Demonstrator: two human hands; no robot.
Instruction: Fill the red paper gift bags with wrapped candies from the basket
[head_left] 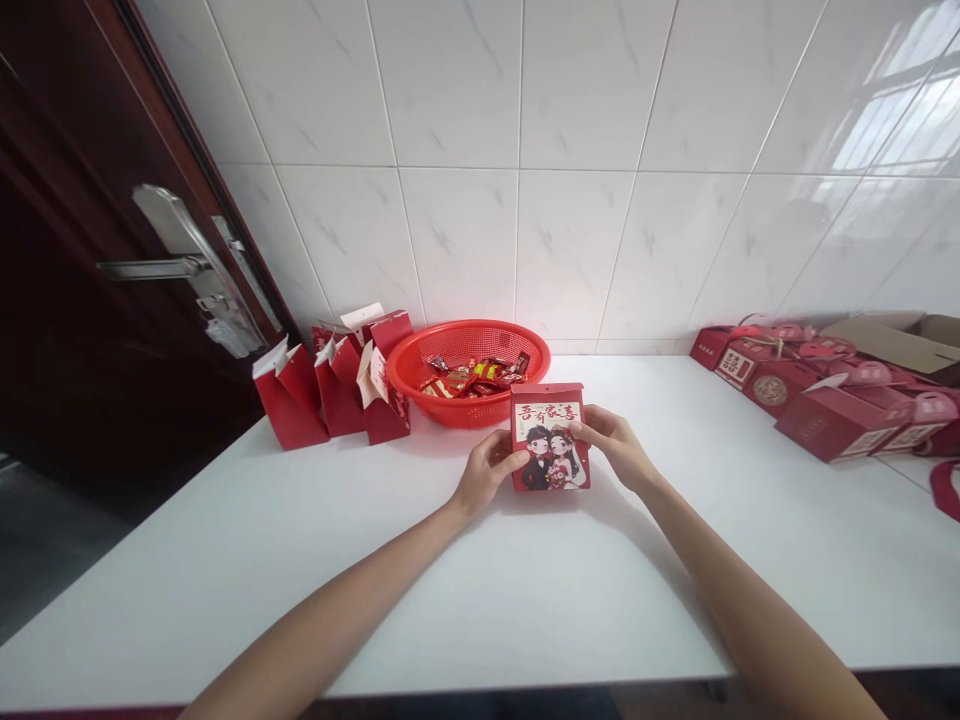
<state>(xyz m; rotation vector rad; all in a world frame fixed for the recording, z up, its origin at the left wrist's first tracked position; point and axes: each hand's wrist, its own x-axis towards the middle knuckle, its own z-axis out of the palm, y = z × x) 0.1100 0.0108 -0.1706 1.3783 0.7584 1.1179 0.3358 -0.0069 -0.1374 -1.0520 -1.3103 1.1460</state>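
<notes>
Upright in front of me is a red paper candy box, printed with a cartoon bride and groom below dark characters. My left hand grips its left side, thumb on the front face. On the opposite side my right hand holds it, thumb near the top right of the print. The fingers behind the box are hidden. Just behind it stands a red plastic basket with several wrapped candies inside. The box's top flap looks folded over.
Several red paper boxes with pale flaps stand left of the basket. More red gift boxes lie at the right, beside an open brown carton. The white table meets a tiled wall. A dark door is at the left.
</notes>
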